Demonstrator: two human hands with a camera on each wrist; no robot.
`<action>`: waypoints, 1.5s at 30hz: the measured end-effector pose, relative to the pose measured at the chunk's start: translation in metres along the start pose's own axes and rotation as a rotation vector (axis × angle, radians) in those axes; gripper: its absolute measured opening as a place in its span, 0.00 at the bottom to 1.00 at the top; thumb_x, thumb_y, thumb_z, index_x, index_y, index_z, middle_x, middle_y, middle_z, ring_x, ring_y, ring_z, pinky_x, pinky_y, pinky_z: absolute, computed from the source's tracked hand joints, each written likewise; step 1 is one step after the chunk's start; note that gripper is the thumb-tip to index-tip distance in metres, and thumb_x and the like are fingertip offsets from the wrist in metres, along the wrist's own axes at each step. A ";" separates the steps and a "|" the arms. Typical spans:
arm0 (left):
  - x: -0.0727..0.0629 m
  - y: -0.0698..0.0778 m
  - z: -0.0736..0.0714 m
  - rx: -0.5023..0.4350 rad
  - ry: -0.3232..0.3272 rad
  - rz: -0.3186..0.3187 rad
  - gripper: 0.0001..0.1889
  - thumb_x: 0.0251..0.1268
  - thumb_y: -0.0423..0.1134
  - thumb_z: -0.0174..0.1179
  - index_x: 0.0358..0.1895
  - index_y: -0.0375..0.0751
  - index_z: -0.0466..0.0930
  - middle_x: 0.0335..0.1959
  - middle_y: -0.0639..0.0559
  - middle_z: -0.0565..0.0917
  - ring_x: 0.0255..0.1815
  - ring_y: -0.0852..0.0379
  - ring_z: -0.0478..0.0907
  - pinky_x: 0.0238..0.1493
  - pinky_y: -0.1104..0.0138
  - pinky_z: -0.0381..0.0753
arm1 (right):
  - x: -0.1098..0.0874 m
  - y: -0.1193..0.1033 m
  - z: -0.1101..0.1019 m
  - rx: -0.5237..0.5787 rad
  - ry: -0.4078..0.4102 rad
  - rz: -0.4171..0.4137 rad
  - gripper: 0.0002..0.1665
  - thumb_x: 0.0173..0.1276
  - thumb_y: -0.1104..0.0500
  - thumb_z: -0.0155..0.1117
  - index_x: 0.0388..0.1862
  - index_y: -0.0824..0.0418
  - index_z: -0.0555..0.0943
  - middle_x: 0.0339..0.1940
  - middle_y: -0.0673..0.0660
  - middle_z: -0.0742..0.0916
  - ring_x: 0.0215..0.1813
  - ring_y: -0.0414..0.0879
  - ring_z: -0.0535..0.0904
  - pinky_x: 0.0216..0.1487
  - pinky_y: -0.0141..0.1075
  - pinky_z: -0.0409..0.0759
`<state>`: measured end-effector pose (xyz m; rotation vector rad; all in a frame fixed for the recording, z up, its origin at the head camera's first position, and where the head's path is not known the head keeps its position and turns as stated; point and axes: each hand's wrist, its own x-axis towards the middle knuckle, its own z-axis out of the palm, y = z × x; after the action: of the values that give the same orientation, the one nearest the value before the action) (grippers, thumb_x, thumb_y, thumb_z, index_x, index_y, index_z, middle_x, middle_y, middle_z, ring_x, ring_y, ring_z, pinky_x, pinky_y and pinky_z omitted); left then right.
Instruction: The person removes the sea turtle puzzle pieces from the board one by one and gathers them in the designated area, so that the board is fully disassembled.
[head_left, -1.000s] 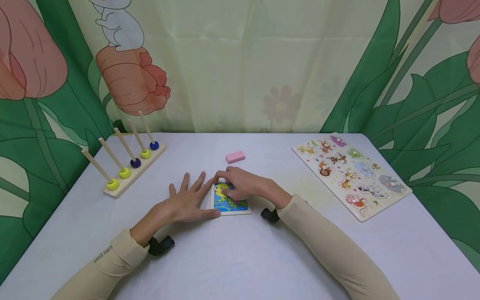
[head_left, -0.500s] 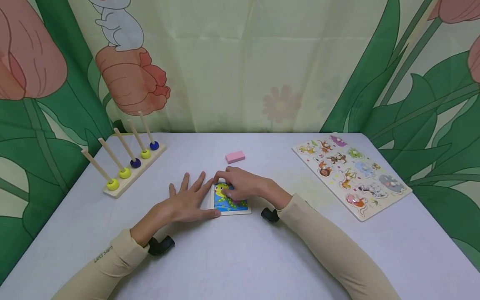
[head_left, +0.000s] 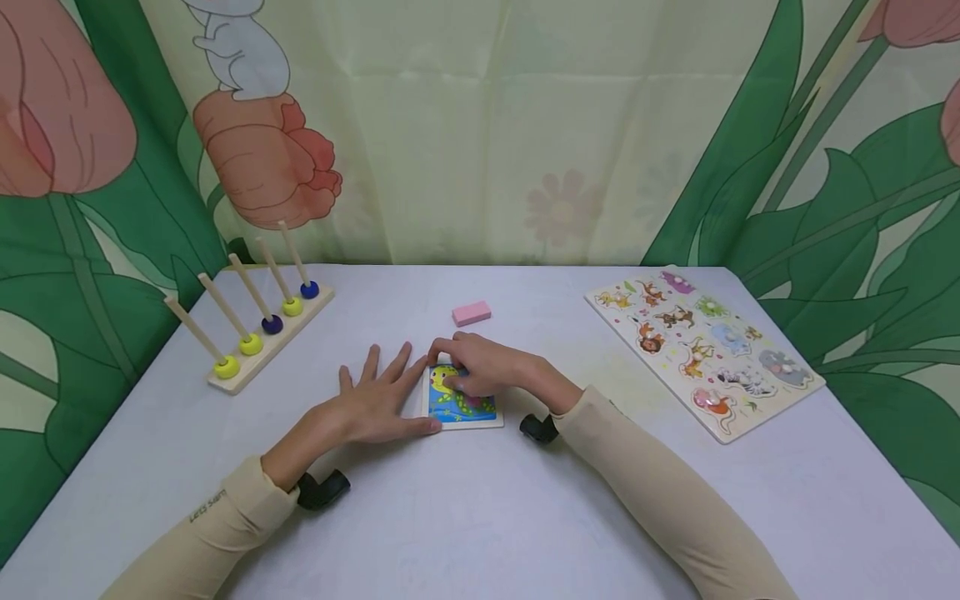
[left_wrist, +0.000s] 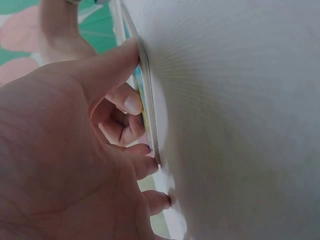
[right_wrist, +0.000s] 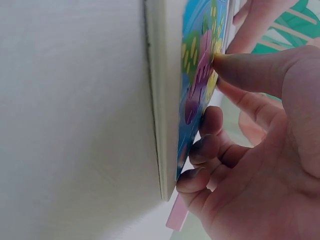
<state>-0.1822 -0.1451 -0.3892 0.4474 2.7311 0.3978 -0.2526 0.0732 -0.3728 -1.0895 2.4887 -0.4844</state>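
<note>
A small square wooden jigsaw puzzle (head_left: 462,412) lies flat on the table, with a yellow and green animal on a blue picture. My left hand (head_left: 375,408) is spread at its left side, fingers straight; the thumb touches the near left corner and the index finger the far left corner. Above the puzzle, my right hand (head_left: 483,367) has its fingers curled, with thumb and index finger on the picture's yellow part. In the right wrist view the right thumb (right_wrist: 250,67) presses the picture's face, while the other fingertips bend against the far edge. The right hand hides the upper right of the puzzle.
Behind the puzzle lies a pink block (head_left: 471,313). At the left stands a wooden peg rack (head_left: 258,354) with yellow and blue beads on upright rods. An animal peg puzzle board (head_left: 705,354) lies at the right. A printed curtain (head_left: 465,167) hangs behind the table.
</note>
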 end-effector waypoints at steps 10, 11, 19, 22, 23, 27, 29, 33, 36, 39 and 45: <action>-0.001 0.004 -0.007 0.019 -0.031 -0.005 0.57 0.65 0.77 0.57 0.89 0.55 0.43 0.91 0.42 0.38 0.86 0.20 0.29 0.71 0.15 0.35 | -0.002 0.000 0.002 0.013 0.039 0.010 0.21 0.79 0.58 0.64 0.68 0.50 0.75 0.47 0.57 0.80 0.49 0.47 0.74 0.53 0.39 0.77; 0.000 0.004 -0.007 0.019 -0.031 -0.006 0.57 0.65 0.77 0.57 0.89 0.55 0.43 0.91 0.42 0.38 0.86 0.20 0.29 0.71 0.14 0.35 | -0.002 -0.001 0.002 0.019 0.041 0.013 0.21 0.79 0.58 0.64 0.68 0.50 0.75 0.47 0.57 0.80 0.50 0.47 0.74 0.53 0.39 0.77; 0.001 0.002 -0.007 0.014 -0.033 -0.008 0.57 0.64 0.78 0.57 0.89 0.55 0.43 0.91 0.42 0.38 0.86 0.20 0.27 0.70 0.14 0.33 | -0.003 -0.002 0.002 0.050 0.059 0.040 0.21 0.78 0.57 0.64 0.67 0.48 0.76 0.55 0.59 0.77 0.53 0.49 0.75 0.58 0.42 0.79; 0.001 0.001 -0.007 0.012 -0.035 -0.008 0.57 0.64 0.78 0.57 0.89 0.56 0.43 0.91 0.42 0.38 0.86 0.20 0.27 0.70 0.14 0.33 | -0.004 -0.001 0.003 0.064 0.068 0.033 0.21 0.78 0.57 0.65 0.67 0.48 0.76 0.58 0.60 0.77 0.56 0.50 0.76 0.63 0.44 0.79; 0.001 0.001 -0.007 0.013 -0.036 -0.008 0.57 0.64 0.78 0.57 0.89 0.56 0.43 0.91 0.43 0.38 0.86 0.20 0.27 0.70 0.14 0.33 | -0.004 -0.001 0.003 0.066 0.072 0.029 0.21 0.78 0.57 0.65 0.67 0.49 0.76 0.59 0.60 0.77 0.56 0.50 0.76 0.64 0.44 0.79; 0.001 0.001 -0.007 0.012 -0.040 -0.006 0.57 0.64 0.78 0.56 0.89 0.56 0.43 0.91 0.43 0.37 0.87 0.21 0.27 0.70 0.14 0.33 | -0.003 -0.001 0.003 0.066 0.073 0.024 0.21 0.78 0.57 0.65 0.67 0.50 0.76 0.58 0.58 0.78 0.56 0.49 0.77 0.65 0.44 0.80; 0.001 0.001 -0.008 0.013 -0.042 -0.007 0.57 0.64 0.78 0.56 0.89 0.55 0.44 0.91 0.43 0.37 0.87 0.20 0.27 0.71 0.15 0.33 | -0.003 0.000 0.003 0.059 0.075 0.020 0.21 0.78 0.57 0.65 0.67 0.50 0.76 0.57 0.58 0.78 0.56 0.49 0.77 0.65 0.44 0.79; 0.000 0.001 -0.008 0.017 -0.043 -0.010 0.57 0.64 0.78 0.56 0.89 0.54 0.44 0.91 0.43 0.38 0.87 0.20 0.27 0.71 0.15 0.33 | -0.001 0.001 0.004 0.048 0.080 -0.002 0.21 0.78 0.57 0.65 0.66 0.52 0.76 0.56 0.57 0.79 0.55 0.48 0.77 0.66 0.43 0.79; 0.000 0.000 -0.008 0.020 -0.042 -0.009 0.58 0.64 0.78 0.56 0.89 0.54 0.44 0.91 0.43 0.37 0.87 0.20 0.27 0.71 0.15 0.33 | 0.000 0.001 0.004 0.046 0.082 -0.011 0.21 0.78 0.57 0.65 0.66 0.51 0.76 0.56 0.57 0.80 0.55 0.48 0.77 0.65 0.43 0.79; 0.000 0.000 -0.008 0.021 -0.041 -0.009 0.58 0.64 0.79 0.56 0.89 0.55 0.43 0.91 0.43 0.37 0.87 0.21 0.27 0.71 0.15 0.33 | -0.001 0.001 0.003 0.051 0.083 -0.010 0.21 0.77 0.57 0.66 0.67 0.51 0.76 0.56 0.57 0.80 0.55 0.48 0.77 0.66 0.43 0.79; 0.000 0.002 -0.009 0.024 -0.043 -0.007 0.57 0.64 0.79 0.56 0.89 0.62 0.38 0.91 0.42 0.37 0.86 0.20 0.27 0.70 0.14 0.32 | -0.003 0.001 0.003 0.056 0.086 -0.007 0.24 0.77 0.58 0.66 0.69 0.52 0.77 0.58 0.58 0.80 0.56 0.50 0.77 0.68 0.44 0.79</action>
<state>-0.1848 -0.1455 -0.3809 0.4476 2.6981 0.3503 -0.2501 0.0758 -0.3753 -1.0773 2.5298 -0.6117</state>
